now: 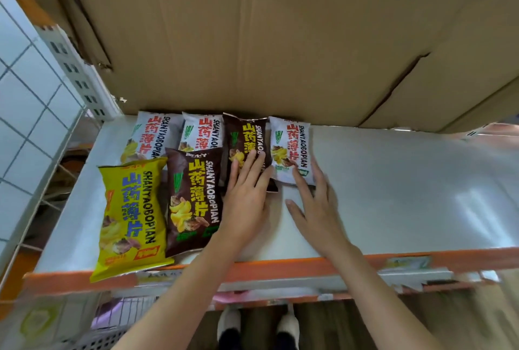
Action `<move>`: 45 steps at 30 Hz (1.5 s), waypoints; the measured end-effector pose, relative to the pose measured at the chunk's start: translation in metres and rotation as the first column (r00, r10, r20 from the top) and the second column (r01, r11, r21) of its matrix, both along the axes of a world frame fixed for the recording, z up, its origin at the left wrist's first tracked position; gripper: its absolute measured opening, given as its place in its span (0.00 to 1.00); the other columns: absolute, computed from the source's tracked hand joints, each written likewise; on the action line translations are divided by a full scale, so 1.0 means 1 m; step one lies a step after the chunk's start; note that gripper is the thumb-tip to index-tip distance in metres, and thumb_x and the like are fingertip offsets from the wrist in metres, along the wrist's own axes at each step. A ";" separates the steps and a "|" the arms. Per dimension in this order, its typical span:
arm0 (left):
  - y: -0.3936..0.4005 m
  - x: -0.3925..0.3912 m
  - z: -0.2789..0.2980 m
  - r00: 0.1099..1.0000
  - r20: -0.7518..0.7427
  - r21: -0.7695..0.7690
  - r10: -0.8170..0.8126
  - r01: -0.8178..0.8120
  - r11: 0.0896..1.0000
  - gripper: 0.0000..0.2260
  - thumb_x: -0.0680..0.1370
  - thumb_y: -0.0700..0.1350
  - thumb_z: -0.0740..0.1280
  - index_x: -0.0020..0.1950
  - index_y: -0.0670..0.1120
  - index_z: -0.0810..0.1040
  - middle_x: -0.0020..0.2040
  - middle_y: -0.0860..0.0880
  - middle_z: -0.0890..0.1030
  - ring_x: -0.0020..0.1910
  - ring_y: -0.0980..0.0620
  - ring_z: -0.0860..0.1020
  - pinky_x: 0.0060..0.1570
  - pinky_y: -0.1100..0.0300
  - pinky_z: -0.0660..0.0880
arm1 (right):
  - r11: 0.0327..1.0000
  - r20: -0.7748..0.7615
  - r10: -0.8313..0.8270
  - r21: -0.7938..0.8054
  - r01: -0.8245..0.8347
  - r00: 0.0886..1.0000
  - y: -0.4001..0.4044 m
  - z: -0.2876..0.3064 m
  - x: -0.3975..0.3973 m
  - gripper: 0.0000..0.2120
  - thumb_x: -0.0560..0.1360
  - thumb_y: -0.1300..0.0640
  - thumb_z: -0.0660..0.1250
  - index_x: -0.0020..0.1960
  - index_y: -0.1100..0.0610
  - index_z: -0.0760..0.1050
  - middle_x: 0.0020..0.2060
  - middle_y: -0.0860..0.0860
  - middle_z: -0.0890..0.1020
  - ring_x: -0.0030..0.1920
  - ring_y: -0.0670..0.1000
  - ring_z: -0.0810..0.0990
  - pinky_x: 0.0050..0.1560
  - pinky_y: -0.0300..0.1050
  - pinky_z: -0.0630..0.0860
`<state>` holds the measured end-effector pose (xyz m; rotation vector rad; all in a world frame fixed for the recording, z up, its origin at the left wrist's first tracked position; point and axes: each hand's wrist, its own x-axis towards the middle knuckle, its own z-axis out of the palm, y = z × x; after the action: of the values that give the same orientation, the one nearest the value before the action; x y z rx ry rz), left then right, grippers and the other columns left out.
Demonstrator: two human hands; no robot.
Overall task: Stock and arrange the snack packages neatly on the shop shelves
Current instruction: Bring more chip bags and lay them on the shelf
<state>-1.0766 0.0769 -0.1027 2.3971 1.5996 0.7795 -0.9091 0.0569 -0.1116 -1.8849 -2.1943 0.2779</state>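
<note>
Several snack bags lie flat on a white shelf [393,187]. A yellow bag [130,217] hangs over the front edge at the left, with a brown bag [192,203] beside it. Behind them lie two white bags [151,136] [202,132], a second brown bag [247,142] and a third white bag [292,147]. My left hand [247,192] lies flat, its straight fingers pressing on the second brown bag. My right hand [314,203] is spread flat on the shelf, fingertips touching the lower right edge of the third white bag.
Large cardboard boxes [252,35] fill the space above and behind the bags. An orange rail [280,268] with price labels runs along the shelf front. A white slotted upright [75,66] and a tiled wall [25,91] stand at the left. The shelf's right half is bare.
</note>
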 end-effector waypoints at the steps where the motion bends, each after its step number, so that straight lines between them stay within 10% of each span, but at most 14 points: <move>1: -0.001 0.000 0.001 1.000 0.011 -0.010 -0.002 0.002 1.000 0.26 0.73 0.35 0.63 0.72 0.41 0.66 0.75 0.44 0.61 0.76 0.47 0.49 0.74 0.47 0.41 | 0.999 0.001 0.027 -0.029 -0.027 1.000 -0.003 0.001 0.006 0.29 0.79 0.44 0.53 0.76 0.44 0.44 0.75 0.44 0.38 0.75 0.50 0.43 0.72 0.47 0.49; 9: -0.029 0.037 0.014 0.997 -0.025 -0.033 -0.072 0.072 0.997 0.10 0.68 0.40 0.66 0.47 0.41 0.80 0.58 0.39 0.77 0.57 0.37 0.75 0.56 0.44 0.69 | 0.987 0.021 0.087 -0.139 -0.084 0.996 -0.051 0.013 0.068 0.23 0.80 0.47 0.52 0.74 0.48 0.57 0.75 0.45 0.53 0.73 0.46 0.52 0.70 0.44 0.53; 19: -0.094 0.195 0.031 0.922 -0.150 -0.112 -0.358 0.344 0.932 0.14 0.71 0.37 0.70 0.56 0.42 0.79 0.59 0.41 0.76 0.54 0.41 0.77 0.53 0.51 0.75 | 0.991 0.053 0.128 -0.056 -0.125 0.990 -0.130 0.017 0.217 0.21 0.79 0.49 0.53 0.71 0.49 0.61 0.73 0.46 0.60 0.72 0.47 0.56 0.69 0.47 0.51; 28: -0.140 0.402 0.048 0.805 -0.201 -0.045 -0.558 0.561 0.827 0.11 0.68 0.38 0.72 0.50 0.44 0.81 0.46 0.45 0.79 0.42 0.43 0.79 0.43 0.53 0.74 | 0.960 0.047 -0.269 0.087 0.264 0.962 -0.226 0.035 0.411 0.16 0.78 0.53 0.58 0.64 0.55 0.71 0.64 0.52 0.72 0.64 0.54 0.70 0.60 0.51 0.66; 35: -0.142 0.525 0.042 0.668 -0.221 -0.019 -0.711 0.726 0.688 0.12 0.74 0.46 0.65 0.57 0.48 0.79 0.54 0.50 0.79 0.54 0.47 0.76 0.55 0.52 0.72 | 0.772 0.006 -0.619 0.187 0.607 0.785 -0.292 0.037 0.498 0.15 0.61 0.62 0.76 0.47 0.58 0.79 0.44 0.54 0.82 0.42 0.57 0.82 0.37 0.47 0.77; 45: -0.101 0.690 0.027 0.516 -0.095 -0.039 -0.851 0.853 0.521 0.08 0.70 0.38 0.72 0.48 0.43 0.82 0.47 0.46 0.81 0.47 0.43 0.79 0.46 0.50 0.76 | 0.642 0.000 -0.764 0.096 0.761 0.645 -0.297 0.041 0.630 0.12 0.74 0.59 0.64 0.56 0.57 0.78 0.56 0.53 0.78 0.54 0.55 0.78 0.51 0.50 0.74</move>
<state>-0.3866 -0.0243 -0.0756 2.7729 0.2156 0.4309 -0.2786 -0.2400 -0.0705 -2.5609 -1.1848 -0.0262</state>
